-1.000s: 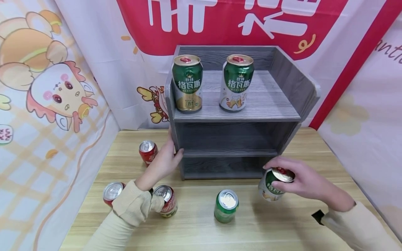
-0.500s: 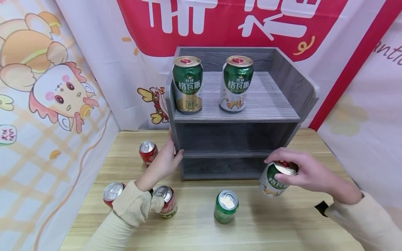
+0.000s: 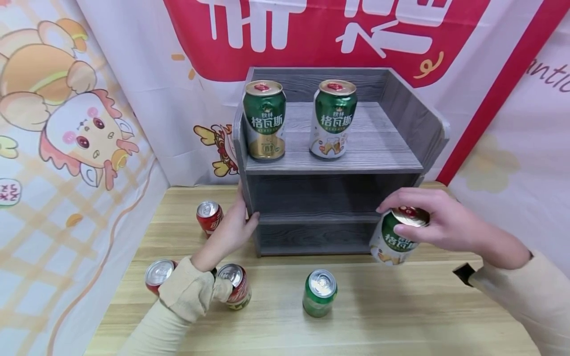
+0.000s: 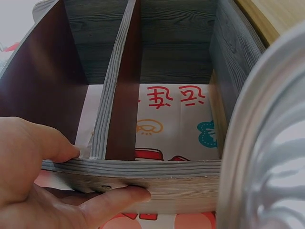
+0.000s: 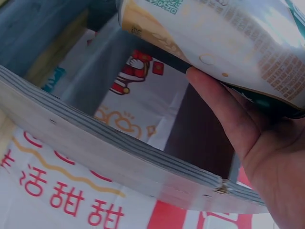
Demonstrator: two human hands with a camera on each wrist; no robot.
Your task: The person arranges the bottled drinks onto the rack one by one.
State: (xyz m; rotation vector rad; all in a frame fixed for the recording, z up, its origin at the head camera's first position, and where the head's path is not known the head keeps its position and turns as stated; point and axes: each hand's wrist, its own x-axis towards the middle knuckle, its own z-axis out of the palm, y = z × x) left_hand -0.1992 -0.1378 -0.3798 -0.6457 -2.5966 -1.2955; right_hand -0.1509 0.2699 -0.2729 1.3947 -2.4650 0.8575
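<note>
My right hand (image 3: 450,222) grips a green-and-white drink can (image 3: 396,240) near its top, thumb in front, off the table and slightly tilted, before the right side of a grey wooden shelf (image 3: 320,217). In the right wrist view the can (image 5: 224,43) hides part of the shelf's inside. My left hand (image 3: 233,225) holds the shelf's left side panel; the left wrist view shows its thumb and a finger (image 4: 119,198) on either side of the panel edge. Two green kvass-style cans stand upright on the top board, one gold-bottomed (image 3: 264,121), one white-bottomed (image 3: 334,121).
A small green can (image 3: 319,291) stands on the wooden table (image 3: 356,326) before the shelf. Three red cans, one behind (image 3: 209,217), one at left (image 3: 158,277) and one in front (image 3: 236,287), surround my left forearm. Printed cloth (image 3: 191,99) hangs behind and at both sides.
My right hand has raised the drink can and moved slightly right and toward the shelf. My left hand keeps its hold on the side panel.
</note>
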